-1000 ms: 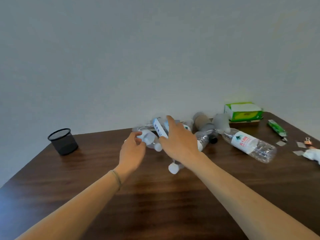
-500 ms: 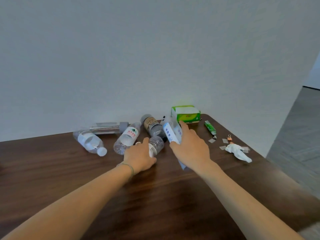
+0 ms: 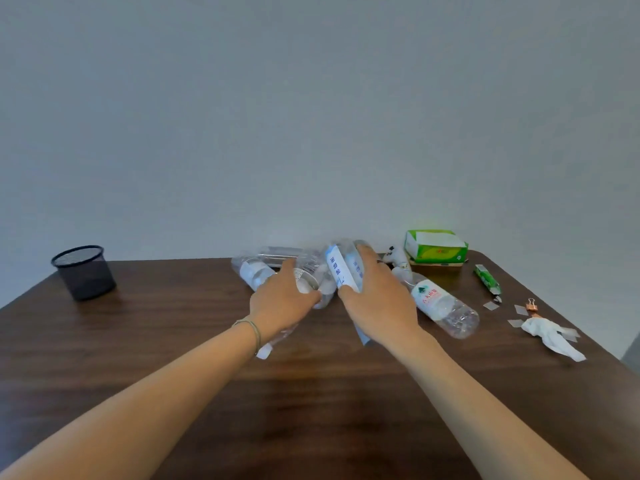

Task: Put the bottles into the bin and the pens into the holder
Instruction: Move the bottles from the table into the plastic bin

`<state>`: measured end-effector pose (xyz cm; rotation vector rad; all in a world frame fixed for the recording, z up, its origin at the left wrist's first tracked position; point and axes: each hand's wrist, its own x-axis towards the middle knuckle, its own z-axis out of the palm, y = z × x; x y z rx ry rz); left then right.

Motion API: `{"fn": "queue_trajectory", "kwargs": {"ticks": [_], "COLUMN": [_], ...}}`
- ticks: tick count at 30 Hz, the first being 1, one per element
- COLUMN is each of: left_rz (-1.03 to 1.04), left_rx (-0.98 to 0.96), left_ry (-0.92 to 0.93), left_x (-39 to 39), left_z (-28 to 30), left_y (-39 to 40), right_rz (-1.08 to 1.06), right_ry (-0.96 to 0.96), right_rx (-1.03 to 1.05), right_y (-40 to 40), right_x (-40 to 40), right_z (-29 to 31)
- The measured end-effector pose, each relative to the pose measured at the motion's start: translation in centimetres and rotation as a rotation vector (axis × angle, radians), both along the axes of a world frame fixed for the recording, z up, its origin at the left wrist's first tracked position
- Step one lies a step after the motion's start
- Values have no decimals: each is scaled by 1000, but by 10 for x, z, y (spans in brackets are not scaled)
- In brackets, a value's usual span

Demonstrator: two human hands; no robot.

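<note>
Watching the feed here: the dark wooden table [image 3: 173,341] is my landmark, and it fills the bottom half of the view. Along its far edge, about the middle, sits the pile of clear plastic bottles [image 3: 445,308], most of them lying on their sides and touching or overlapping (hard to count, they blur together). Near the table's far left corner stands the black mesh holder [image 3: 84,271]; I see no pens and no bin anywhere. Near the far right corner there's a green tissue box [image 3: 434,245], with a crumpled tissue [image 3: 550,336] further down that right side. The right hand [image 3: 377,303] is wrapped round a blue-and-white labelled bottle [image 3: 343,268], fingers curled over the body. The left hand [image 3: 280,303] curls over another clear bottle in the pile, though I can't tell how firmly it's gripping. These look empty to me, so light, thin-walled, crushable and a bit slick; I'd grab mid-body over the label, or at the stiffer neck.
</note>
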<state>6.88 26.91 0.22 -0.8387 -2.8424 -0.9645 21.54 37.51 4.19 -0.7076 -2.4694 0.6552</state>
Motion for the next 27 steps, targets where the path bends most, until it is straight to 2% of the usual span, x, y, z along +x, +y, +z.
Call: {"fn": "queue_trajectory", "kwargs": {"ticks": [8,16,27], "left_rz": [262,581,1026], "left_rx": [83,174,339], "left_ry": [5,35,-101], "left_x": [-34,-37,20], "left_z": [17,14,-33], "left_y": [-174,-379,-651], "right_rz": [248,554,993], "right_ry": [18,15,-64], "right_rx": [35,72,105], "right_y": [-132,-302,-556], "right_x": [-59,-107,-130], "right_z": [15,20,-37]}}
